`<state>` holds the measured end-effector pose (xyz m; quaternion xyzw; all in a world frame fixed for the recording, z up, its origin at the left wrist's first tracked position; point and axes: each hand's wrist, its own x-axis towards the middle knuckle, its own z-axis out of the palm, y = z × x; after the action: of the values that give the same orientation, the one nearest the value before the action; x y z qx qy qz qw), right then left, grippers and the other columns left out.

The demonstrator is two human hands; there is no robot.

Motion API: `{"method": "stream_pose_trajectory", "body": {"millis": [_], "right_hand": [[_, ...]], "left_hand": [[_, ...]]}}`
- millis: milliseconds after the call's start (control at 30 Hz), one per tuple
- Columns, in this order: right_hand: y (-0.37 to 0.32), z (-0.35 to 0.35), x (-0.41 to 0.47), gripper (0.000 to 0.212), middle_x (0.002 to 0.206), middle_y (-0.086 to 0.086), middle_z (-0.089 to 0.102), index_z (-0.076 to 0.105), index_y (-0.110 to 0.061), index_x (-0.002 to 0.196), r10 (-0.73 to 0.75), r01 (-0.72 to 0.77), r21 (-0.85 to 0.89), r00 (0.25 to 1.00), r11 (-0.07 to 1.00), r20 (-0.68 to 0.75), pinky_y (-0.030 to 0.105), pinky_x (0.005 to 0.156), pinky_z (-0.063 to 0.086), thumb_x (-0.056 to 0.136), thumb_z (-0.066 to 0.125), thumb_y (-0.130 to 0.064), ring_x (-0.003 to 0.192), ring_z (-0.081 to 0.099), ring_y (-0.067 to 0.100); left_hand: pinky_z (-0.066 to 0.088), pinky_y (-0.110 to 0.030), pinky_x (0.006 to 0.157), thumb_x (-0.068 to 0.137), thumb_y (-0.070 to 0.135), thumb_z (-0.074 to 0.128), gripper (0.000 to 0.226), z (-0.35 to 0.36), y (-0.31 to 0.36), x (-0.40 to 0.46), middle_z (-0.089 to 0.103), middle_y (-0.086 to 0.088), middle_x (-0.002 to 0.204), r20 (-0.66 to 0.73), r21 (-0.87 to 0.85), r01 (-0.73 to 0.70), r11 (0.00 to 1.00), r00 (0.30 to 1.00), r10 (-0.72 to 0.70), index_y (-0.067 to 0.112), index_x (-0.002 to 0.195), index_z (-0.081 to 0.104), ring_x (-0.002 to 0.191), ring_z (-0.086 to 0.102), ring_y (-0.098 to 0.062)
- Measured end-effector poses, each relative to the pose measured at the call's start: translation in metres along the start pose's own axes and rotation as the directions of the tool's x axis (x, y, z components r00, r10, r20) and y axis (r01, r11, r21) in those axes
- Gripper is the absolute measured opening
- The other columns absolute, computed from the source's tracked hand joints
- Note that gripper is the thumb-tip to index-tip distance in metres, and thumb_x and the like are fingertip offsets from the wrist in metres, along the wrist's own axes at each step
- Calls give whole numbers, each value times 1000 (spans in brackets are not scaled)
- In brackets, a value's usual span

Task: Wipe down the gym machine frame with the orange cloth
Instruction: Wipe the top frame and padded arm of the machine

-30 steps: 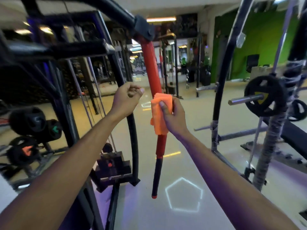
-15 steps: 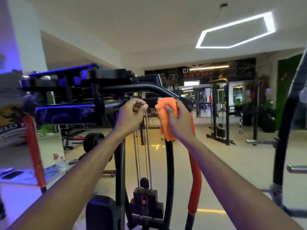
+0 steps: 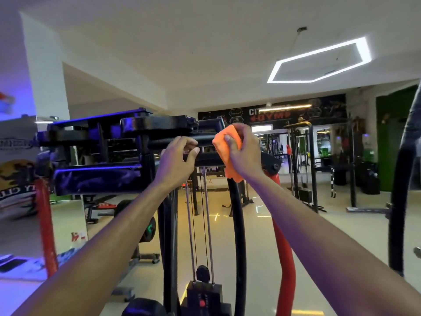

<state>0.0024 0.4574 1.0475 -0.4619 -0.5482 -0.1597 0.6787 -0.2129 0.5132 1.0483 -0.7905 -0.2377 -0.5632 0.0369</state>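
- The right hand (image 3: 245, 153) is clenched around the orange cloth (image 3: 227, 144) and presses it against the top of the black machine frame (image 3: 141, 126), where the upper bar meets the curved black upright (image 3: 238, 224).
- The cloth is bunched under the palm and thumb; its lower edge hangs below the hand, in front of the upright.
- The left hand (image 3: 176, 160) is raised just left of the cloth, fingers curled loosely near a short black horizontal bar (image 3: 168, 142) of the frame. Whether the fingers touch or grasp that bar cannot be told; the hand carries no object.
- Both forearms reach up and forward from the bottom corners of the view.
- Two thin steel guide rods (image 3: 206, 224) run down from the frame top, between the hands, to the weight stack (image 3: 204, 297) at the bottom centre.
- A red padded bar (image 3: 284, 270) descends behind the right forearm, right of the black upright.
- A red post (image 3: 46, 224) stands at the far left.
- A weight plate (image 3: 149, 229) sits low behind the left forearm.
- A hexagonal ceiling light (image 3: 319, 60) glows at upper right.
- Other gym racks (image 3: 305, 167) stand across the floor in the background, well apart from the hands.
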Motion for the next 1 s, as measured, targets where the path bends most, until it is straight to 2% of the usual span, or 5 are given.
{"method": "stream_pose_trajectory", "body": {"millis": [300, 433, 600, 833, 1000], "right_hand": [[33, 45, 10, 37, 146, 3, 54, 67, -22, 145, -128, 75, -373, 984, 925, -120, 51, 110, 50, 115, 53, -40, 129, 49, 19], [40, 51, -5, 58, 171, 10, 35, 34, -12, 169, -215, 194, -529, 976, 826, 23, 54, 127, 31, 120, 31, -42, 155, 36, 30], [51, 59, 0, 74, 185, 11, -10, -8, -8, 175, -287, 342, -435, 939, 833, 188, 60, 138, 9, 121, 25, -45, 172, -4, 29], [40, 62, 19, 61, 186, 8, 1, 14, -12, 175, -395, 474, -383, 878, 793, 270, 59, 138, 8, 122, 29, -38, 172, -5, 26], [36, 64, 29, 56, 172, 17, 30, 41, -13, 166, -539, 617, -496, 783, 611, 310, 65, 134, 20, 116, 42, -38, 161, 29, 42]], "left_hand": [[37, -41, 110, 106, 29, 67, 23, 3, -34, 21, 61, 8, 128, -68, 154, -77, 985, 994, 88, 25, 129, 65, 122, 52, -9], [33, -41, 112, 105, 30, 66, 25, 5, -38, 21, 58, 5, 136, -75, 277, -112, 954, 988, 137, 25, 130, 65, 133, 48, -17], [32, -44, 118, 106, 29, 64, 27, 0, -44, 20, 57, 5, 138, -66, 306, -101, 947, 990, 127, 25, 132, 64, 136, 47, -17], [34, -47, 119, 106, 29, 63, 25, -14, -53, 14, 57, 5, 138, -53, 343, -108, 933, 990, 134, 25, 131, 63, 135, 48, -17], [31, -49, 121, 106, 27, 63, 24, -32, -63, 9, 57, 4, 139, -89, 417, -59, 907, 991, 105, 25, 130, 62, 137, 48, -19]]}}
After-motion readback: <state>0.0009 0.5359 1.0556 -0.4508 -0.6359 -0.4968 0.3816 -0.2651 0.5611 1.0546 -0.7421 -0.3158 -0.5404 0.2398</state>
